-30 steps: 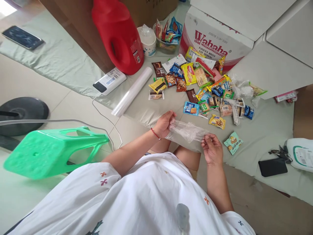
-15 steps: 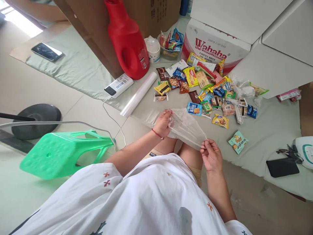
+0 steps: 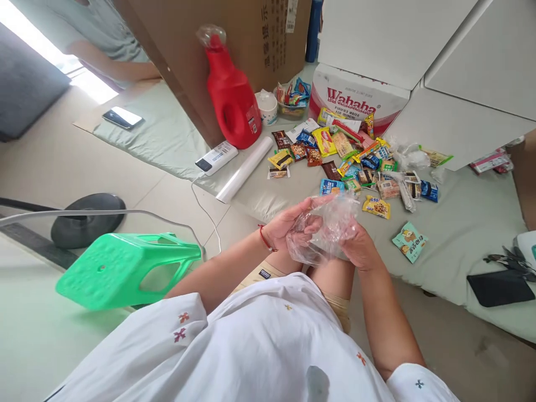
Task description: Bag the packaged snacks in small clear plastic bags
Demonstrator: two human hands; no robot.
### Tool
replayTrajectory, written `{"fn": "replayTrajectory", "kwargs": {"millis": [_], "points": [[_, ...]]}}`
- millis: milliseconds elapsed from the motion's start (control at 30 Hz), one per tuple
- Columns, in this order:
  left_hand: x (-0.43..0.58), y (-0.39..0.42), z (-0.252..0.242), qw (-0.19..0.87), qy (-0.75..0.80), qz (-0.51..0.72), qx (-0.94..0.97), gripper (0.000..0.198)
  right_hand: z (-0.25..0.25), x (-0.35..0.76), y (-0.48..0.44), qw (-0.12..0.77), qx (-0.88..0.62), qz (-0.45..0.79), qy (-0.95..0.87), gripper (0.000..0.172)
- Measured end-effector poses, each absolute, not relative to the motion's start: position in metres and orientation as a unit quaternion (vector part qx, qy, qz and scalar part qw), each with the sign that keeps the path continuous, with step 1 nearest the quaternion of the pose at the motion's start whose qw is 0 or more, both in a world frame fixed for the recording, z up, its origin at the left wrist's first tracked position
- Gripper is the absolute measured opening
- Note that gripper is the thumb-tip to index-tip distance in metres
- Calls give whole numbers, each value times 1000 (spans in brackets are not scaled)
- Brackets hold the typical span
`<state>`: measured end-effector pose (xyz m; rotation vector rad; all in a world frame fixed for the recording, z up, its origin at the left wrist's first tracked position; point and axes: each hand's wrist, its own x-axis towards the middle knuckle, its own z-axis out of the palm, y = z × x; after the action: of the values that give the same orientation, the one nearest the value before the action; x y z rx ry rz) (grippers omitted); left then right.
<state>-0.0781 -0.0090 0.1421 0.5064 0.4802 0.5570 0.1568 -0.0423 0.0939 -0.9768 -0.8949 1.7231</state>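
A clear, crumpled plastic bag (image 3: 318, 237) is held above my lap between both hands. My left hand (image 3: 288, 226), with a red string on the wrist, has its thumb along the upper edge and its curled fingers showing through the film. On the other side, my right hand (image 3: 358, 243) grips the bunched plastic, its fingertips partly covered by it. Just beyond the bag lie many small wrapped snacks, among them a blue packet (image 3: 331, 186), a yellow cookie packet (image 3: 376, 206) and a mint-green packet (image 3: 410, 242).
A clear plastic bag roll (image 3: 245, 170) lies beside a power bank (image 3: 216, 158). Behind stand a red jug (image 3: 234, 95), a paper cup (image 3: 267, 107), a snack tub (image 3: 291, 111) and a Wahaha carton (image 3: 360, 92). A green stool (image 3: 125, 271) is at left. Another person's arm (image 3: 113, 67) rests far left.
The bag, stretched flat between my hands before, is now bunched and opened out. My right hand has moved up and turned inward, and my left fingers have spread into the film. The view has shifted slightly.
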Motion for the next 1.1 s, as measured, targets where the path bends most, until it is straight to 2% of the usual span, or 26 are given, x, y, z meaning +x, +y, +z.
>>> {"fn": "replayTrajectory", "kwargs": {"millis": [67, 100, 167, 267, 400, 467, 567, 633, 733, 800, 867, 900, 1000, 1100], "points": [[-85, -7, 136, 875, 257, 327, 248, 53, 89, 155, -43, 511, -431, 669, -326, 50], [-87, -6, 130, 857, 274, 361, 244, 54, 87, 157, -44, 540, -454, 639, -307, 45], [-89, -4, 116, 816, 313, 426, 231, 57, 81, 166, -47, 583, -500, 576, -281, 46], [-85, -3, 93, 754, 387, 486, 214, 56, 71, 183, -48, 601, -574, 482, -278, 51], [-89, -6, 70, 703, 520, 438, 206, 35, 56, 206, -37, 580, -652, 395, -287, 53], [-99, -5, 66, 636, 599, 422, 243, 26, 52, 217, -28, 551, -676, 385, -302, 50], [-110, 6, 67, 480, 662, 446, 364, 20, 52, 226, -17, 508, -684, 391, -349, 50], [-105, 22, 70, 398, 642, 439, 487, 22, 55, 228, -13, 488, -675, 407, -375, 54], [-82, 51, 72, 330, 539, 338, 698, 38, 63, 229, -9, 466, -666, 433, -390, 59], [-66, 68, 69, 328, 467, 251, 782, 36, 68, 232, -8, 458, -667, 439, -390, 59], [-58, 79, 64, 367, 425, 215, 799, 17, 72, 238, -8, 458, -679, 431, -379, 57], [-57, 83, 61, 398, 418, 221, 786, 11, 73, 242, -9, 457, -689, 424, -370, 55], [-69, 89, 50, 503, 424, 278, 700, 19, 75, 252, -16, 441, -716, 417, -344, 54], [-84, 95, 41, 531, 488, 324, 613, 20, 71, 258, -27, 420, -723, 431, -340, 54]]}}
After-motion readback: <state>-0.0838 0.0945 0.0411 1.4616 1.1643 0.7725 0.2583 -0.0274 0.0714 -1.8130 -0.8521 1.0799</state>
